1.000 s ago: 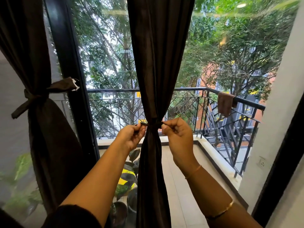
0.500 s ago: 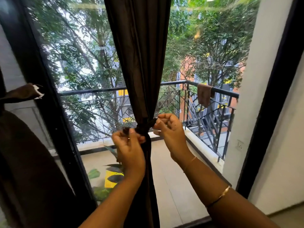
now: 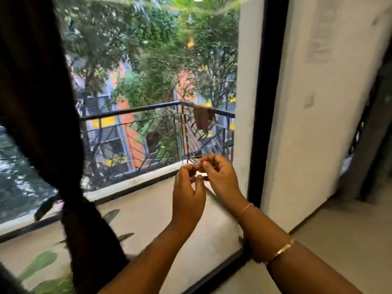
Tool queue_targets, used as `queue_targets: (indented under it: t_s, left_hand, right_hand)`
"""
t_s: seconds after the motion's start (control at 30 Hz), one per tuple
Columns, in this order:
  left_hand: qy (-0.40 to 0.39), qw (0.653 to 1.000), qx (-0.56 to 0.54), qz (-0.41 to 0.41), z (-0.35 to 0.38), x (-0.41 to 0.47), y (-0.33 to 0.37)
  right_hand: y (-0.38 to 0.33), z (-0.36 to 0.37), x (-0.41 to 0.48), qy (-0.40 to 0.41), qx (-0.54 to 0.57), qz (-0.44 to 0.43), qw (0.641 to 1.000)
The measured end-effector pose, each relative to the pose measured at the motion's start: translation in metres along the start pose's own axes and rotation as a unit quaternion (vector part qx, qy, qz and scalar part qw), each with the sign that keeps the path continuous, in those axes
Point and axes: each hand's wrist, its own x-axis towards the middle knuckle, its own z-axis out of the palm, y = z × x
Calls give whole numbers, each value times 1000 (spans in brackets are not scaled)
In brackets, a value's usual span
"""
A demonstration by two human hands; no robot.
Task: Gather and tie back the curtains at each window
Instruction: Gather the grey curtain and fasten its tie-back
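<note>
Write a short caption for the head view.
Curtain tied at left; left hand and right hand, curled, hover beside it.

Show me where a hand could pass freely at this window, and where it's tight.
Tight: where left hand and right hand meet beside the black frame. Free: before the glass above them, between that frame and the tied curtain.

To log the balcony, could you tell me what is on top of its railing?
A brown cloth hangs draped over the top bar of the railing. The bar beneath it is covered, and the curtain hides the railing's left end.
</note>
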Motion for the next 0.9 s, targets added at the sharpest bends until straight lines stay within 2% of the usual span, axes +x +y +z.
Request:
queue_targets:
  t_s: [0.2,0.4,0.7,0.9]
  left_hand:
    - [-12,1000,-19,21,136,33,39]
    - [-4,998,-39,57,273,57,82]
    - [-79,992,-29,95,430,88,105]
    - [-108,988,-52,102,544,127,104]
  right_hand:
    - [5,-131,62,28,-64,-35,997]
    - [5,-264,116,40,-195,-102,975]
    - [27,-409,181,101,-227,-97,964]
    - [59,-496,252,122,-285,-103,945]
